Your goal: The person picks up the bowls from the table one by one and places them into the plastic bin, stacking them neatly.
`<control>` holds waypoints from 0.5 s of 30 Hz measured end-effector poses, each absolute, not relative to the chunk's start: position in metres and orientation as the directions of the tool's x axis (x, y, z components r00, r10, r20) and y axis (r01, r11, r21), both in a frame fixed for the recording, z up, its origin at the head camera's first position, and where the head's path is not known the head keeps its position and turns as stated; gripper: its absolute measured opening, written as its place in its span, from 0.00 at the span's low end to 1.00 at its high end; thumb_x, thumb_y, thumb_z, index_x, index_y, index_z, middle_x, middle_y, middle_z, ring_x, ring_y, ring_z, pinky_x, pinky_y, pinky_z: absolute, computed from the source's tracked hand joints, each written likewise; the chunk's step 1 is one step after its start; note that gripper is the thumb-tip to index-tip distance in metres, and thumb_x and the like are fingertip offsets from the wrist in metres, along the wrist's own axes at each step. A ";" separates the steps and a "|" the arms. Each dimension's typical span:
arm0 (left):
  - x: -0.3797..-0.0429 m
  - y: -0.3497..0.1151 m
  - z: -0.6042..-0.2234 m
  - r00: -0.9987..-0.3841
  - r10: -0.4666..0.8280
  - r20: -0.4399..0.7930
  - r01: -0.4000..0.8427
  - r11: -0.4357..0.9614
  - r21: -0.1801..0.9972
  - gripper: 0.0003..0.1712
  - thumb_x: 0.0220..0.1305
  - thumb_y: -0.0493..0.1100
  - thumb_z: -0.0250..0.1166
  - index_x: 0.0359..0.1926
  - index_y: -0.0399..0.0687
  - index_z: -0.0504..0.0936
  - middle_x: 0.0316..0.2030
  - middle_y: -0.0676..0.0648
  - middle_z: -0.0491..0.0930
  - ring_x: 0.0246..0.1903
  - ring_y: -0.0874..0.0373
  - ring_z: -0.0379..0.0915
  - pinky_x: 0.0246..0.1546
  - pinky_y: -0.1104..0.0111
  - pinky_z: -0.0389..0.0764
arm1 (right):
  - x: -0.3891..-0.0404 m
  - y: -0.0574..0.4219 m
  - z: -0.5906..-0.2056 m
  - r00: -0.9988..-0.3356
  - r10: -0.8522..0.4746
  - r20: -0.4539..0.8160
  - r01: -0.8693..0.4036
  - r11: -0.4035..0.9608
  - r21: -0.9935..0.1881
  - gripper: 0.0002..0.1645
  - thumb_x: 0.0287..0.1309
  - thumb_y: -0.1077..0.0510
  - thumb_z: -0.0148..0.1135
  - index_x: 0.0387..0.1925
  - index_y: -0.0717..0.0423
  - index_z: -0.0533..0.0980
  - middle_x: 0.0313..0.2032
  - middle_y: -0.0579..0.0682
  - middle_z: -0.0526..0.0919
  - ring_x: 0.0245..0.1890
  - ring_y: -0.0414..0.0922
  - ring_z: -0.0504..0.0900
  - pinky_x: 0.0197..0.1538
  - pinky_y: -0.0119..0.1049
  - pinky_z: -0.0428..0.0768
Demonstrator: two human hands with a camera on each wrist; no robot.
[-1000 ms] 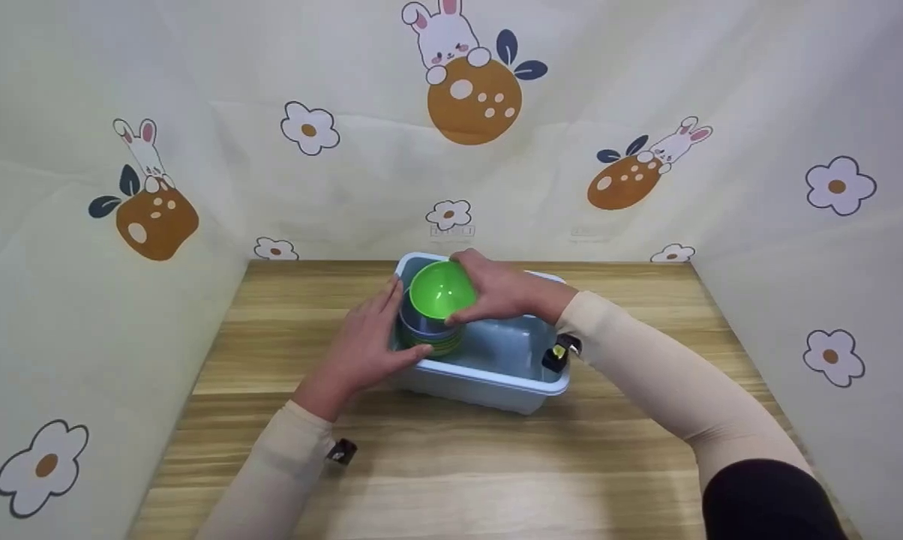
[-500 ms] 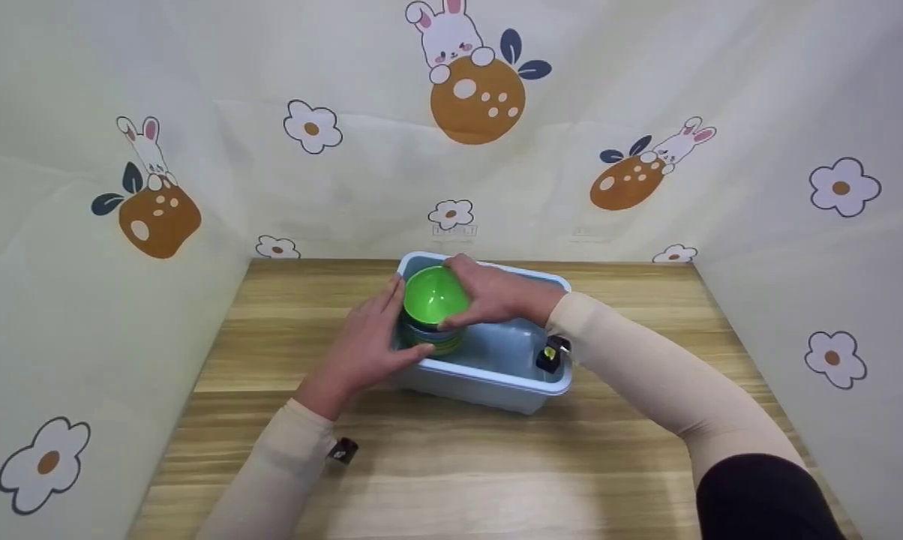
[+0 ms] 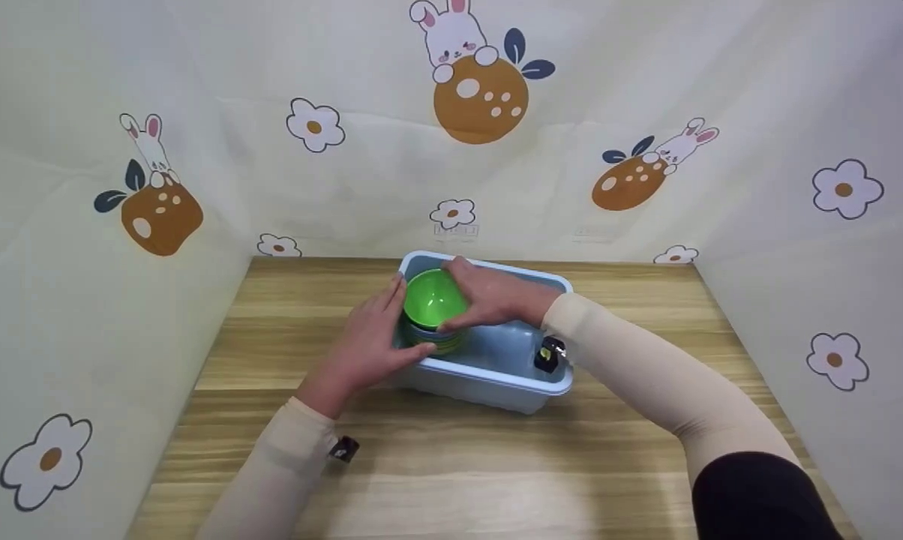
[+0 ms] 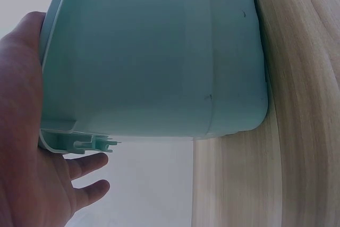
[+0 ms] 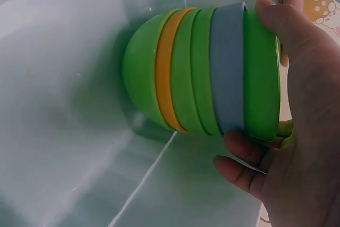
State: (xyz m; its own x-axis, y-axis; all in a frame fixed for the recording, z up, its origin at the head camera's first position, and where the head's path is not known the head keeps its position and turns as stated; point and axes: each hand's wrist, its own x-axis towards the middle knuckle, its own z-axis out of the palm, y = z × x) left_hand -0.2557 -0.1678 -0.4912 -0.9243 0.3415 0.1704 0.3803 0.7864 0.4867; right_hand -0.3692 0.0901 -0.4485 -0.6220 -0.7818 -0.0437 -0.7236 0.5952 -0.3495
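My right hand (image 3: 493, 294) holds a green bowl (image 3: 434, 298) by its rim, thumb on the near side and fingers on the far side. In the right wrist view this bowl sits nested in a blue-grey bowl (image 5: 227, 70), the top of a stack with an orange bowl (image 5: 169, 70) and several green ones. The stack stands inside the left end of a light blue plastic bin (image 3: 496, 375). Along that end rests my left hand (image 3: 361, 345), fingers fairly straight and thumb spread on the near rim. The left wrist view shows it against the bin's outer wall.
The bin stands on a wood-grain table (image 3: 451, 465), near the back wall. A pale cloth (image 3: 361, 180) printed with rabbits, fruit and flowers encloses the back and both sides. Small black cameras (image 3: 343, 448) sit at the wrists.
My right hand has lowered the green bowl slightly, down and left, into the blue-grey bowl on the stack. The left hand has stayed at the bin's left end.
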 end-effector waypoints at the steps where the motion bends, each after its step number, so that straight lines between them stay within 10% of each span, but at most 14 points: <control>1: -0.256 -0.167 -0.491 -0.925 0.341 0.167 0.378 0.789 0.485 0.69 0.70 0.77 0.65 0.90 0.39 0.45 0.89 0.42 0.43 0.86 0.38 0.47 0.84 0.41 0.52 | -0.369 0.090 -0.450 -0.622 -0.782 -0.045 -0.725 0.596 -0.346 0.68 0.56 0.21 0.74 0.81 0.58 0.59 0.61 0.54 0.75 0.54 0.48 0.83 0.61 0.43 0.85; 15: -0.254 -0.166 -0.488 -0.937 0.321 0.137 0.346 0.800 0.490 0.70 0.69 0.80 0.64 0.90 0.41 0.45 0.90 0.43 0.42 0.87 0.39 0.45 0.84 0.39 0.50 | -0.368 0.089 -0.457 -0.624 -0.778 -0.072 -0.702 0.599 -0.385 0.71 0.57 0.23 0.76 0.83 0.59 0.56 0.66 0.57 0.73 0.58 0.50 0.83 0.63 0.43 0.84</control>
